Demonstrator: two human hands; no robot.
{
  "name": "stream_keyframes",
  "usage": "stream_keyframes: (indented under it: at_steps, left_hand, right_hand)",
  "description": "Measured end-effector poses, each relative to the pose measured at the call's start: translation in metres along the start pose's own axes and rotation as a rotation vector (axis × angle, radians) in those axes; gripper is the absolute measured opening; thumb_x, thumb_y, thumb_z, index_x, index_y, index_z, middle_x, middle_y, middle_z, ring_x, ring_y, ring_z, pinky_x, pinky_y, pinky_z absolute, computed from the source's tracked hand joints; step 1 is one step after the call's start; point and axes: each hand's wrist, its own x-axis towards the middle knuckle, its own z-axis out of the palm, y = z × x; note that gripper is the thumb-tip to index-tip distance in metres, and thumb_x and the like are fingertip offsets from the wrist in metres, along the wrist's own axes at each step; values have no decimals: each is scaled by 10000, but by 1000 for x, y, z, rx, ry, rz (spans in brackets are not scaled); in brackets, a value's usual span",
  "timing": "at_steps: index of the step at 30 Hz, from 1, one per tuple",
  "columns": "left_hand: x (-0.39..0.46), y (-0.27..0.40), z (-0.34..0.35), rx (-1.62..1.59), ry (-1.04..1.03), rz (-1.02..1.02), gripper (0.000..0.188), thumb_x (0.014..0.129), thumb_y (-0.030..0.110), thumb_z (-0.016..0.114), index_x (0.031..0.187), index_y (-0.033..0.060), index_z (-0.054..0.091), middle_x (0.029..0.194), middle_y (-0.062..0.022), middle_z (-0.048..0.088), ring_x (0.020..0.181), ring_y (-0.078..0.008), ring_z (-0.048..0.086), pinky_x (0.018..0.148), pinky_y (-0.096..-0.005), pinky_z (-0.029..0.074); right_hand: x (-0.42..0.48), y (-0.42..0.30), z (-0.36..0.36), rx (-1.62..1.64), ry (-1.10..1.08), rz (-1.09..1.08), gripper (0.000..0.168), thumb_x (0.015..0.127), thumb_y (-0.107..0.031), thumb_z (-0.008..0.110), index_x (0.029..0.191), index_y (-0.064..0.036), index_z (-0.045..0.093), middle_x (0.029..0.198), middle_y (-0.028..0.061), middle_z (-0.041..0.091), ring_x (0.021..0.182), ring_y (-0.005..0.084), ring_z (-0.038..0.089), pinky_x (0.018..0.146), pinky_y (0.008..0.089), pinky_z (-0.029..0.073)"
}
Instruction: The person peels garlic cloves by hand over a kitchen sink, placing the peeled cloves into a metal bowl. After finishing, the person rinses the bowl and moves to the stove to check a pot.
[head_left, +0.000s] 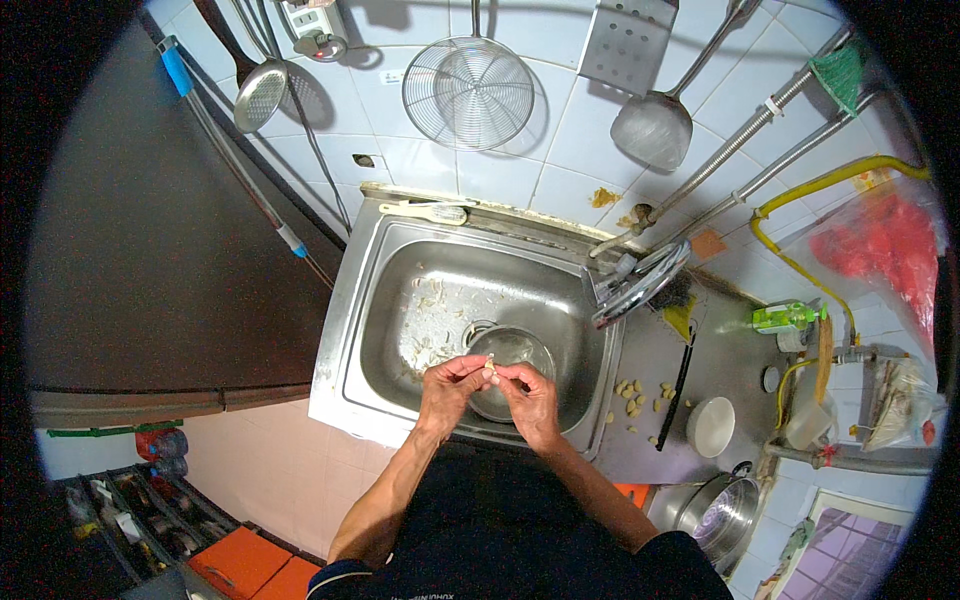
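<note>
Both hands meet over the near part of a stainless steel sink. Between their fingertips is a small pale piece, apparently a garlic clove. My left hand pinches it from the left, and my right hand from the right. Below them a round metal bowl rests in the sink, partly hidden by the hands. Thin peelings lie scattered on the sink floor, left of the bowl. To the right, several pale cloves lie loose on the steel counter.
A faucet reaches over the sink's right edge. A brush lies on the back ledge. On the right counter are a black stick, a white bowl and metal pots. A strainer and spatulas hang on the tiled wall.
</note>
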Motion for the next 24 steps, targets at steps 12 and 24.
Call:
stream_keyframes:
  at_steps: [12,24]
  left_hand:
    - [-14,16,4,581,-31,485,204,842,-37,657,1031,23,707,922,-103,706,828,-183,655,720,-298,530]
    - [-24,10,7,669,-67,437,204,841,-83,621,1015,-4,692,888,-110,706,797,-210,659,711,-309,533]
  right_hand:
    - [-5,-18,1,-107,26,-87,68,891,-44,642,930,11,639,778,33,595,675,75,532,609,234,436]
    - [-10,-4,-1,66,-42,84,77,863,-15,605,801,-36,566,670,-33,552,589,26,468,513,221,384]
